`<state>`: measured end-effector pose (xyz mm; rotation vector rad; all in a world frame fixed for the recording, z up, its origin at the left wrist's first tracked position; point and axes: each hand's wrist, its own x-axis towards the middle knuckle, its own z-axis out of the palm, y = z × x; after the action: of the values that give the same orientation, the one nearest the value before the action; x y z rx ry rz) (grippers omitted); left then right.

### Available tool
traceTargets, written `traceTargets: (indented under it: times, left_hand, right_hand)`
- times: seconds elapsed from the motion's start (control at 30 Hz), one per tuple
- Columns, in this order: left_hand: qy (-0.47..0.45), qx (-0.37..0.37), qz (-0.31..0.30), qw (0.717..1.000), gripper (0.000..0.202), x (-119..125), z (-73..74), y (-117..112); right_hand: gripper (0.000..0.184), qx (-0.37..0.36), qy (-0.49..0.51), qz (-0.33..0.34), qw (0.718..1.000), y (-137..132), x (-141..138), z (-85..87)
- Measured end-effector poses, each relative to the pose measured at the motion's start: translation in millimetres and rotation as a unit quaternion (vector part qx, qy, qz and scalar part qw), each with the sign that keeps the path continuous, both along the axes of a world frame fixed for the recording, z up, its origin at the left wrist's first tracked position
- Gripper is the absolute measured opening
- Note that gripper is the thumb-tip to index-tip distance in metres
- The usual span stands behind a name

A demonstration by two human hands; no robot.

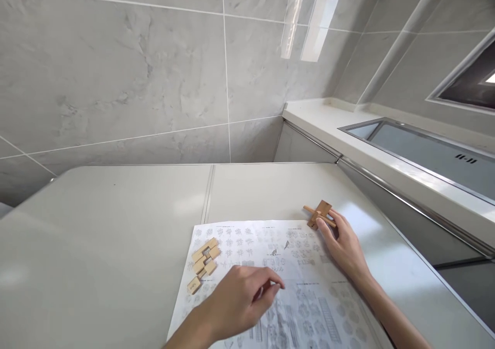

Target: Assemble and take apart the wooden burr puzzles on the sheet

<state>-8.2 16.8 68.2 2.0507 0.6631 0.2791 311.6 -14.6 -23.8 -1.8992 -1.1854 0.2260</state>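
My right hand (346, 241) is closed on a small wooden puzzle piece assembly (324, 206) at the upper right corner of the paper sheet. A thin wooden stick lies across the flat blocks there, with my thumb and fingers around its near end. My left hand (242, 300) hovers over the lower middle of the sheet, thumb and index fingertip pinched together; nothing shows between them. The printed paper sheet (266, 235) bears rows of small grey drawings. Left of my left hand, several pale wooden puzzle pieces (210, 268) lie on the sheet in a stepped cluster.
Beneath the sheet is a white table (127, 225) with a seam. Behind it stands a grey tiled wall (154, 70). To the right runs a white counter (317, 114) with a metal-edged sink (425, 148); its front borders the table's right side.
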Motion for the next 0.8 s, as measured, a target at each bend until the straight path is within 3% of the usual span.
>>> traceTargets:
  times: [0.13, 0.3, 0.37, 0.57, 0.8]
  left_hand:
    - [-0.001, 0.134, 0.115, 0.984, 0.024, -40, 1.7, 1]
    - [0.019, 0.19, 0.285, 0.939, 0.022, -97, -10.3, 4]
    - [0.049, 0.225, 0.315, 0.921, 0.025, -116, -17.5, 7]
    - [0.131, 0.297, 0.274, 0.905, 0.032, -152, -34.6, 13]
    - [0.142, 0.316, 0.196, 0.918, 0.061, -151, -27.5, 21]
  right_hand:
    - [0.059, 0.003, 0.022, -0.016, 1.0, -3, -3, 7.2]
    - [0.061, 0.039, 0.049, -0.063, 0.996, -8, -6, 20.8]
    - [0.056, 0.071, 0.043, -0.069, 0.994, -9, -8, 25.9]
    - [0.032, 0.156, -0.043, -0.014, 0.987, -12, -23, 41.3]
    - [0.025, 0.134, -0.103, 0.144, 0.975, -20, -46, 52.9]
